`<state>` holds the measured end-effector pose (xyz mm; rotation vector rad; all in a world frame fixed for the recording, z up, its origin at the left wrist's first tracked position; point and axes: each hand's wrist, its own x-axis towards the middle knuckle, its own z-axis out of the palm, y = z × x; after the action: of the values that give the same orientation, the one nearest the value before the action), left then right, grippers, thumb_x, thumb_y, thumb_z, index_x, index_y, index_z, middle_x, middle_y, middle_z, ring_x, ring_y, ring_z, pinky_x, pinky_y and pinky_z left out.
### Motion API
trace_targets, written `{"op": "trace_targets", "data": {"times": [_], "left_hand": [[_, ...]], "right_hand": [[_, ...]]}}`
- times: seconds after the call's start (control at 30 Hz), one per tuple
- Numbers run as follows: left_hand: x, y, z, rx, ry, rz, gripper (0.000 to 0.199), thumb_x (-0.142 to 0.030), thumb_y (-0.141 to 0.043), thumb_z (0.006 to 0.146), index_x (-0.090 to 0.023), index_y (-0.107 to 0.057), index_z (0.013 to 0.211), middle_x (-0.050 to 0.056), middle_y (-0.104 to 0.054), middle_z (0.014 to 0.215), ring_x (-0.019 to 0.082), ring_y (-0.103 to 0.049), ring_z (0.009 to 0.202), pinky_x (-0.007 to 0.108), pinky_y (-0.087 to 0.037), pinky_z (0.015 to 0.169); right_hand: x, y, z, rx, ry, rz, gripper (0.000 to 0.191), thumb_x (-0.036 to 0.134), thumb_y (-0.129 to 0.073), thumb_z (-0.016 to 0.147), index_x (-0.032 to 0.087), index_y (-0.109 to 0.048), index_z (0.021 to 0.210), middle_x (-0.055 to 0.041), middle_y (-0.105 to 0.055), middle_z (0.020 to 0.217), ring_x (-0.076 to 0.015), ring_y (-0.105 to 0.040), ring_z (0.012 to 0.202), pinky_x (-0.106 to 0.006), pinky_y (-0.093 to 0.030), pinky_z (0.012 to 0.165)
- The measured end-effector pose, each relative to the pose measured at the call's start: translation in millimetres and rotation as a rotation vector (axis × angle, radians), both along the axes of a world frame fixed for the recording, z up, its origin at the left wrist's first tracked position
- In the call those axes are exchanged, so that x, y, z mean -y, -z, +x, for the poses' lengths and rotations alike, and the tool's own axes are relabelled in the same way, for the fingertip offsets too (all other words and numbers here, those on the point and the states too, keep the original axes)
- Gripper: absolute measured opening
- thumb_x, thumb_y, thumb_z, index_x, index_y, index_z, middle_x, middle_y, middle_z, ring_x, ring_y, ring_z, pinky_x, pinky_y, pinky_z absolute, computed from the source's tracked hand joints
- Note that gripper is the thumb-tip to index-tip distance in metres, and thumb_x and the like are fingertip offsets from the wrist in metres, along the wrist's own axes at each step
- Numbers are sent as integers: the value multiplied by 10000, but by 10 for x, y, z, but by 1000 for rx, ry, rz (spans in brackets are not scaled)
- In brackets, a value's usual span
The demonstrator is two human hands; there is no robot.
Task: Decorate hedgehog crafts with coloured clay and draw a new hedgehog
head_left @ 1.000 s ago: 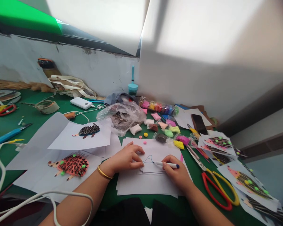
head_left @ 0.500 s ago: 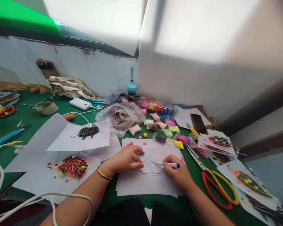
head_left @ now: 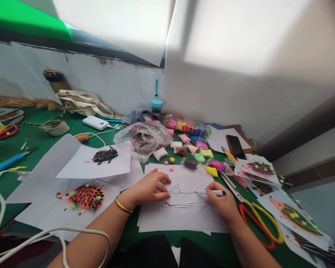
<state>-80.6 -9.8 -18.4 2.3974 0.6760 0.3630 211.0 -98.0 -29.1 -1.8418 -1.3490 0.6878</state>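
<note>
My right hand (head_left: 222, 199) grips a white marker (head_left: 210, 192) with a dark blue end, its tip on the top white sheet (head_left: 187, 200). On that sheet a blue outline shows a pointed animal head with an eye, and a line runs from it right to the marker tip. My left hand (head_left: 155, 188) lies flat on the paper beside the head, fingers spread, holding nothing. More sheets are stacked underneath. Small pink and yellow clay balls (head_left: 172, 160) sit at the paper's top edge.
Clay packets (head_left: 199, 158) and a plastic bag of dark seeds (head_left: 143, 139) lie behind the paper. Red-and-yellow scissors (head_left: 259, 219) and hedgehog pictures (head_left: 298, 216) are at right. Left are more hedgehog pictures (head_left: 86, 197), a white cable (head_left: 83, 231) and a blue craft knife (head_left: 8, 165).
My right hand has moved right with the marker, and a blue line now stretches right from the drawn head. My left hand has stayed in place.
</note>
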Motion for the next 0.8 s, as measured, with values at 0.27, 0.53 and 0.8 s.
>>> {"op": "trace_targets", "data": {"times": [0.27, 0.53, 0.8], "left_hand": [[1, 6, 2, 16, -2, 6, 227, -431, -610, 897, -306, -789, 834, 35, -617, 1257, 226, -535, 1209, 483, -91, 1191], [12, -8, 7, 11, -6, 20, 211, -421, -615, 896, -317, -788, 837, 22, -620, 1253, 223, -536, 1212, 479, -100, 1188], [9, 20, 9, 16, -14, 23, 201, -417, -626, 888, -315, -789, 830, 20, -624, 1252, 226, -536, 1214, 469, -103, 1189]], "right_hand": [[-49, -81, -166, -68, -197, 67, 198, 389, -557, 831, 211, -627, 783, -8, -631, 717, -184, -574, 680, -278, -435, 608], [-208, -82, -412, -75, -349, 28, 171, 344, -565, 832, 211, -671, 849, -23, -683, 846, -192, -614, 779, -274, -461, 677], [-219, -10, -429, -74, -355, 18, 170, 339, -570, 832, 211, -678, 856, -22, -692, 858, -189, -621, 788, -269, -463, 682]]}}
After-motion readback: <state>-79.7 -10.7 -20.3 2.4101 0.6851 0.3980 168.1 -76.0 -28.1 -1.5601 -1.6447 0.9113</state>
